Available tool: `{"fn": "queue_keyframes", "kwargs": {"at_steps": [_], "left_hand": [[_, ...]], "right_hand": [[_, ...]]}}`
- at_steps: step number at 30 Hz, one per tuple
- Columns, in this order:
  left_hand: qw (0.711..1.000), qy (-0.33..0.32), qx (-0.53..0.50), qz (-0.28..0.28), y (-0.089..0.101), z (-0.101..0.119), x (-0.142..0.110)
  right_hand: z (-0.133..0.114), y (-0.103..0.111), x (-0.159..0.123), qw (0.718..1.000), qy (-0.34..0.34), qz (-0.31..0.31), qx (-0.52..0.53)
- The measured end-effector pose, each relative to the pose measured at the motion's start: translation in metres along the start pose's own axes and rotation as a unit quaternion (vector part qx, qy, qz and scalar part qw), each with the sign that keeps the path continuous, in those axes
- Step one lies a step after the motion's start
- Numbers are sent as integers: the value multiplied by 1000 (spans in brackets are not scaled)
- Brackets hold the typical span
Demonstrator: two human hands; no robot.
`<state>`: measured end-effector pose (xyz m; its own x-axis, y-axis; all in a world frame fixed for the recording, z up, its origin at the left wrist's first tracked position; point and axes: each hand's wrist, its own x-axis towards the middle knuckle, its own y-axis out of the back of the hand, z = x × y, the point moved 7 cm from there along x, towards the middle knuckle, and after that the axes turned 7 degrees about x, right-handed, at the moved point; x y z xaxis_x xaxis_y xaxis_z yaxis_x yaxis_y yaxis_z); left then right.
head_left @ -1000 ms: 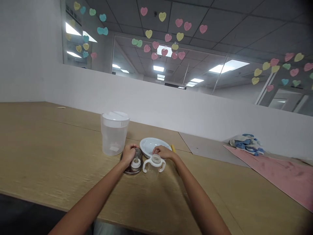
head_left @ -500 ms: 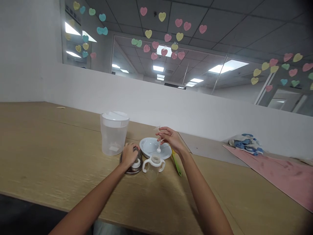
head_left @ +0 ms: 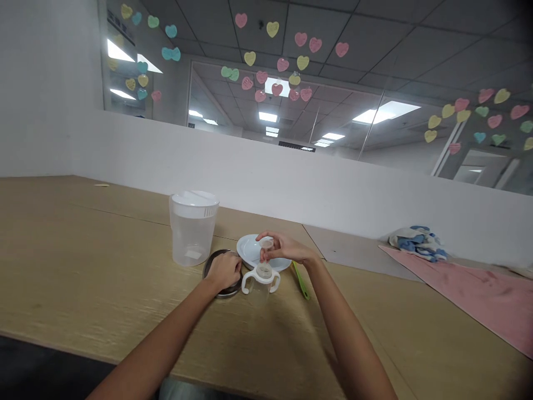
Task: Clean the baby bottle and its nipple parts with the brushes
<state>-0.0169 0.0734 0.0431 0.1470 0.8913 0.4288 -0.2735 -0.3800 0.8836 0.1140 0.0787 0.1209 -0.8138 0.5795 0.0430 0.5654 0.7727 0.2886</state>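
Note:
My right hand (head_left: pixel 287 248) pinches the clear top of a weighted straw (head_left: pixel 267 244) just above the mouth of a clear sippy bottle (head_left: pixel 260 290) with two white handles. The straw's lower end and white ball are hidden, by my fingers or inside the bottle; I cannot tell which. Left of the bottle, my left hand (head_left: pixel 225 271) rests in a round metal dish (head_left: pixel 208 269). Its fingers are curled, and whatever lies beneath them is covered. Behind the bottle sits a white bowl (head_left: pixel 245 247), partly hidden by my right hand.
A lidded translucent pitcher (head_left: pixel 194 233) stands at the back left of the dish. Right of the bowl lies a green handle (head_left: pixel 301 283). Farther right are a pink cloth (head_left: pixel 466 289) and a crumpled blue-and-white cloth (head_left: pixel 418 243). A white wall (head_left: pixel 266 178) bounds the table's back.
My right hand has lowered the straw from above the bowl to the bottle's mouth. My left hand has shifted slightly nearer and right, now covering the white ring seen in the dish earlier.

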Motion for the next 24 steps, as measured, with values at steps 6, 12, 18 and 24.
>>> {"fn": "queue_keyframes", "kwargs": {"at_steps": [6,12,18,24], "left_hand": [[1000,11,2,28,6,-3,1],[989,47,-28,136,28,-12,-6],[945,-19,-183,270,45,-4,-18],[924,-43,-250,286,48,6,-18]], "right_hand": [[2,-3,-2,995,-7,-55,-80],[6,0,1,989,-16,-52,-137],[-1,4,13,985,82,81,-129],[-6,-14,21,965,131,114,-197]]}}
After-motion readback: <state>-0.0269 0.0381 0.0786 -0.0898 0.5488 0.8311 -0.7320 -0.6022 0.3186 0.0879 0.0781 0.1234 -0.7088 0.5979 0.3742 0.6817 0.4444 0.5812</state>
